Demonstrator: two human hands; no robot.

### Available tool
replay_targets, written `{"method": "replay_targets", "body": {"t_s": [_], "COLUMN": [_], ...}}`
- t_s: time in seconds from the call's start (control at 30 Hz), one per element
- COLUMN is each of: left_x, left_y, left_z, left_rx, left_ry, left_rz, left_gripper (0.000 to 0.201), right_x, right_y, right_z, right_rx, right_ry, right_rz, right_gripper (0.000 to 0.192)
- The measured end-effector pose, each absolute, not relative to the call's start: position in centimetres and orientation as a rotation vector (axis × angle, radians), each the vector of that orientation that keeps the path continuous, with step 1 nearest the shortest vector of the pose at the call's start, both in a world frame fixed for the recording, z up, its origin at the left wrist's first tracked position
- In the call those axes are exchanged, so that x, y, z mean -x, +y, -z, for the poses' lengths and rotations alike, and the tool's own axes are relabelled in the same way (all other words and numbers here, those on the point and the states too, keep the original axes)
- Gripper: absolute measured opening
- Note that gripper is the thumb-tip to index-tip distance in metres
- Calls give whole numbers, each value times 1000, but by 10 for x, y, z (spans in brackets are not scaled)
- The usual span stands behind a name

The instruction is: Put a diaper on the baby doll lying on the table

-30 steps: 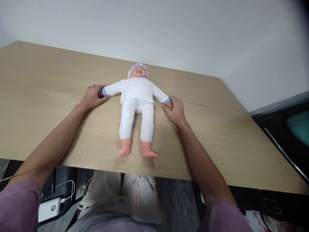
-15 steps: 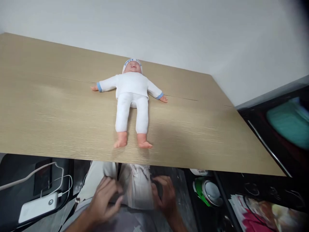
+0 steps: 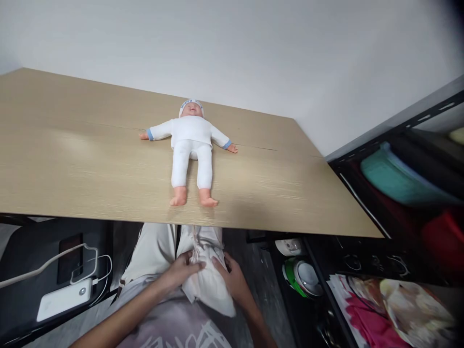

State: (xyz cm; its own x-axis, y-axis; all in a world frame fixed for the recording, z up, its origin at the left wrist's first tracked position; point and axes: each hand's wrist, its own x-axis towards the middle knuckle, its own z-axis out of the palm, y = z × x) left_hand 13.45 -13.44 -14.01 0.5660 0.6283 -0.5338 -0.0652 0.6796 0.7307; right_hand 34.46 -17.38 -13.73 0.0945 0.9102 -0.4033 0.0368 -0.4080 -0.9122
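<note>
On my lap, below the table's front edge, lies a whitish cloth bag (image 3: 210, 285) with a gathered neck and what looks like a cord at its top. My left hand (image 3: 184, 268) grips its left side near the neck, thumb across the fabric. From the other side my right hand (image 3: 231, 275) holds it, thumb on top and fingers partly hidden behind the cloth. A baby doll (image 3: 192, 133) in white clothes with blue cuffs and a printed cap lies on its back on the wooden table (image 3: 90, 179), arms spread, feet toward me, apart from both hands.
A black chair seat (image 3: 29, 256) at left bears a white power bank (image 3: 65, 299) with cables. At right, a green-and-silver can (image 3: 300, 276) stands beside a black rack holding papers and a pink cloth (image 3: 369, 314). Teal fabric (image 3: 402, 176) sits on a shelf. A wall rises behind the table.
My hands have come inward from either side of the bag and now hold it. The view has shifted, so the doll and table edge appear higher.
</note>
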Motion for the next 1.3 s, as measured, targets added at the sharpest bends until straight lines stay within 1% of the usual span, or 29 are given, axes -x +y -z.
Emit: {"method": "replay_targets", "body": {"t_s": [0.07,0.13,0.2,0.27,0.3,0.33,0.47,0.53,0.57,0.63,0.67,0.73,0.8,0.97,1.07,1.2,1.27,1.3], "left_x": [-122,-107,-93,-84,-82,-80,-82,-83,-83,-82,-82,-81,-81,-83,-72,-34,-13,-5], "left_y": [-168,-203,-230,-243,-244,-242,-218,-207,-203,-197,-195,-193,-193,-197,-195,-169,-141,-123], "left_z": [98,53,18,0,-2,0,27,41,47,56,59,64,68,80,79,46,22,11], "left_rx": [-756,-808,-870,-902,-920,-942,-943,-870,-837,-793,-782,-766,-758,-826,-994,-1571,-1842,-1944], "left_ry": [922,958,950,992,1028,1069,1183,1204,1219,1256,1263,1242,1198,1233,1273,1156,1105,1130], "left_rz": [-514,-577,-620,-653,-668,-685,-751,-780,-789,-799,-800,-797,-788,-754,-638,-346,-317,-362], "left_gripper": [85,83,83,81,80,78,67,70,73,78,78,78,78,75,69,54,45,43], "right_x": [-343,-341,-336,-327,-323,-318,-302,-298,-297,-298,-299,-301,-299,-277,-264,-260,-260,-260], "right_y": [-208,-251,-286,-299,-296,-287,-232,-213,-207,-202,-201,-198,-189,-138,-106,-89,-89,-90], "right_z": [101,74,60,54,52,50,39,39,42,51,55,61,59,40,45,63,69,70], "right_rx": [1570,1603,1650,1684,1690,1681,1544,1526,1552,1645,1685,1703,1639,1406,1414,1454,1459,1461], "right_ry": [-940,-887,-821,-805,-825,-872,-1187,-1338,-1406,-1515,-1546,-1572,-1618,-1929,-2087,-2183,-2192,-2189], "right_rz": [-1483,-1411,-1292,-1218,-1200,-1197,-1213,-1183,-1126,-893,-734,-436,-275,-255,-260,-236,-215,-209], "right_gripper": [47,64,84,93,92,87,51,40,38,35,35,42,48,57,64,64,64,65]}}
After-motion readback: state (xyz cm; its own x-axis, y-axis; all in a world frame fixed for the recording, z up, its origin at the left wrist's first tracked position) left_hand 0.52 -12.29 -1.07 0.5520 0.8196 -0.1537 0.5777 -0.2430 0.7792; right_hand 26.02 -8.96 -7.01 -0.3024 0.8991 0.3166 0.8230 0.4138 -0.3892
